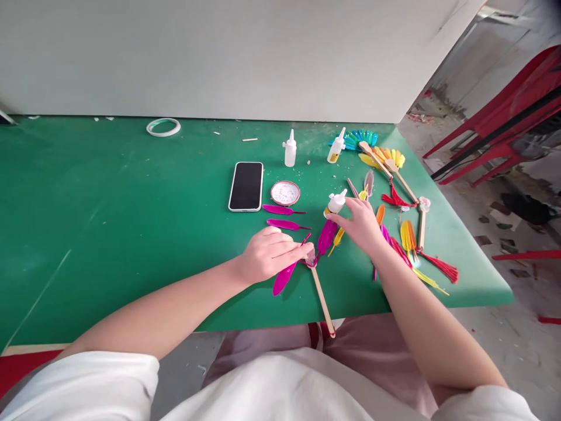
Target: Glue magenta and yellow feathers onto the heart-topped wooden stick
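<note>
Green tabletop (131,222) bears a flat phone (246,186) and 2 spouted plastic bottles (290,152); our right hand (360,223) grips a white bottle (336,202); our half-curled left hand (270,255) overlaps a magenta feather (283,283), grip unclear.

On the green tabletop (131,234) before me lies my smartphone (246,186), screen dark, its edge white. Farther back to my left, near the pale panel (210,58), sits a white ring (163,134). Off to my right, a red plastic chair (504,111) stands on the littered floor (477,333).

Both forearms (188,298) angle inward — left hand (272,255) palm-down, right hand (362,227) curled, thumb forward.
</note>
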A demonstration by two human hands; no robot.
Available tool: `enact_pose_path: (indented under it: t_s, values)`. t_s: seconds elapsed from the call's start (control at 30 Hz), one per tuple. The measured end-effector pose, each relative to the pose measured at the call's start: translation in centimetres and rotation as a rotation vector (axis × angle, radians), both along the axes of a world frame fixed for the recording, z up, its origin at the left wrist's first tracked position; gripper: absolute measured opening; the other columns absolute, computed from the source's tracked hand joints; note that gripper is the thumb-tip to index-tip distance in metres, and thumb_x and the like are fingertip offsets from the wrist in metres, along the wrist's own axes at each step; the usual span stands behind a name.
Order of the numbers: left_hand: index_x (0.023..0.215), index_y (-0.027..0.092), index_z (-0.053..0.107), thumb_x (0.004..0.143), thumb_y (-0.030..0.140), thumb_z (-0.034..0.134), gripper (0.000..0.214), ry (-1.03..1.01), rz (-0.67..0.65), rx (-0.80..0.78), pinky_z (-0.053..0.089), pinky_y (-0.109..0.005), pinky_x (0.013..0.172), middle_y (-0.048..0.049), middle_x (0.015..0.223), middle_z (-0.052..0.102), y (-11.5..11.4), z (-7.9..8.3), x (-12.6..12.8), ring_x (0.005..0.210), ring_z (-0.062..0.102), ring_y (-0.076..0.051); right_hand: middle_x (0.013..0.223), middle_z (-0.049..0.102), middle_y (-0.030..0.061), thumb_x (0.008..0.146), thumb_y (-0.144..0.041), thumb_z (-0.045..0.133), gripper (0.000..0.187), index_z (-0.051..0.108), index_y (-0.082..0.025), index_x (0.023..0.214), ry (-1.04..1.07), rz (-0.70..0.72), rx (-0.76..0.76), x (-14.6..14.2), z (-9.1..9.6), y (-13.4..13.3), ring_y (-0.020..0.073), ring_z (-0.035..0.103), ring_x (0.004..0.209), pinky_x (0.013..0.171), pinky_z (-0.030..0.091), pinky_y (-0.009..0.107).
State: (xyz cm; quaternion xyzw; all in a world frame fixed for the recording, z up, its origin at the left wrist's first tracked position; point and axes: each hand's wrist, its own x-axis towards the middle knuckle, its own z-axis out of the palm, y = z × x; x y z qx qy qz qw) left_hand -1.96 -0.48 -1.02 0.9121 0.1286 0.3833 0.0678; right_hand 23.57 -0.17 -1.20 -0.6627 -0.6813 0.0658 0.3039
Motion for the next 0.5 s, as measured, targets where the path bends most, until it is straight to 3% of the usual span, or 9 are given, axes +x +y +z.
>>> enact_pose_path:
  t_s: [0.1, 0.23, 0.37, 0.5]
  values:
    - [0.108, 0.029, 0.059, 0.085, 0.018, 0.055, 0.026, 0.068, 0.011, 0.024, 0.036, -0.027, 0.062, 0.0017, 0.086, 0.07, 0.2, 0.0, 0.2, 0.077, 0.063, -0.011, 0.098, 0.063, 0.0061, 0.077, -0.041, 0.057, 0.031, 0.057, -0.02, 0.1, 0.204, 0.15, -0.053, -1.1, 0.8, 1.2, 0.0238, 0.056, 0.097, 0.084, 0.046, 0.043]
    - [0.109, 0.031, 0.058, 0.087, 0.017, 0.051, 0.027, 0.085, 0.028, -0.062, 0.035, -0.029, 0.065, 0.0019, 0.088, 0.07, 0.2, -0.1, 0.3, 0.079, 0.062, -0.011, 0.089, 0.06, 0.001, 0.084, -0.042, 0.047, 0.037, 0.045, -0.024, 0.116, 0.534, 0.308, -0.114, -2.9, 3.0, 0.8, 0.0133, 0.06, 0.071, 0.061, 0.051, 0.027]
    - [0.11, 0.032, 0.057, 0.086, 0.016, 0.052, 0.029, 0.05, 0.062, -0.05, 0.033, -0.03, 0.066, 0.0027, 0.088, 0.07, 0.2, 0.0, -0.1, 0.08, 0.062, -0.012, 0.068, 0.055, -0.0023, 0.073, -0.041, 0.062, 0.039, 0.056, -0.024, 0.108, 0.56, 0.247, -0.167, -3.4, 4.1, -0.3, 0.0081, 0.046, 0.047, 0.04, 0.038, 0.022]
    - [0.11, 0.032, 0.057, 0.085, 0.014, 0.053, 0.031, 0.046, 0.071, 0.003, 0.031, -0.031, 0.064, 0.0036, 0.085, 0.07, 0.3, 0.1, -0.2, 0.076, 0.062, -0.012, 0.054, 0.044, -0.0054, 0.069, -0.039, 0.067, 0.021, 0.057, -0.023, 0.078, 0.842, 0.103, -0.098, -2.5, 3.8, -0.7, 0.0072, 0.037, 0.041, 0.035, 0.029, 0.021]
